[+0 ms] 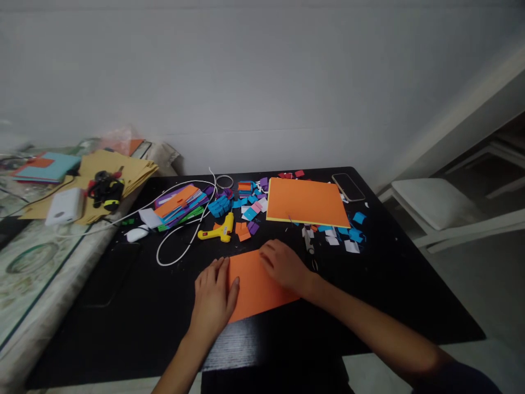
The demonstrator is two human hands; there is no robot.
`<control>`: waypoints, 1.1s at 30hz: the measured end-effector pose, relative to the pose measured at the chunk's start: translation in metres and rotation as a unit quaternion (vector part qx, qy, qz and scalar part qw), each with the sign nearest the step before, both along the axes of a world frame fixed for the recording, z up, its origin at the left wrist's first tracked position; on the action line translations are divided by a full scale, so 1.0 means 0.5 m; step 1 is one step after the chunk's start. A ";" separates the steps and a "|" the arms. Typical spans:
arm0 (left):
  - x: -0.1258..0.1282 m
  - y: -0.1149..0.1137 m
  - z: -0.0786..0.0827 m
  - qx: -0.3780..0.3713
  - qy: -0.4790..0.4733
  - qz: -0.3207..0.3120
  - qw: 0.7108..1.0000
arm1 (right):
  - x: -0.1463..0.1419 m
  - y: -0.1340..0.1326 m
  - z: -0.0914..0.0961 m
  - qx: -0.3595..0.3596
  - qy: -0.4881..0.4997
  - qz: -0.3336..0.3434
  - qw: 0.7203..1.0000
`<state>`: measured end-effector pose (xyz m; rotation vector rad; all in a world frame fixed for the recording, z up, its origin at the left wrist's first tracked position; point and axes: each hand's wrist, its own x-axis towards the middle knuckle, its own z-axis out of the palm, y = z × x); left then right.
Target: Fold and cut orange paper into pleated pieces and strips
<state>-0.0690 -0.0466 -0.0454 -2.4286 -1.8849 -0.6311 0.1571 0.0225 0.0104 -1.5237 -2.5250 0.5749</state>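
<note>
Your left hand lies open along the left edge of the orange paper; your right hand bends over its upper right part, whether pinching I cannot tell. The paper rests on the black table, nearer you than the yellow glue gun.

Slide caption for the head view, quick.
Left hand and right hand rest on an orange sheet, with a yellow glue gun and paper scraps beyond.
</note>
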 end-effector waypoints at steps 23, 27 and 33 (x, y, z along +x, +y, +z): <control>0.001 0.001 0.001 -0.006 -0.001 0.000 1.000 | 0.029 -0.043 -0.049 0.049 0.052 -0.005 0.997; 0.023 0.020 0.024 -0.037 0.005 0.019 0.999 | 0.018 -0.050 -0.058 0.059 0.056 -0.012 0.997; 0.091 0.089 0.069 -0.124 0.023 -0.027 0.992 | 0.010 -0.062 -0.074 0.074 0.069 -0.021 0.995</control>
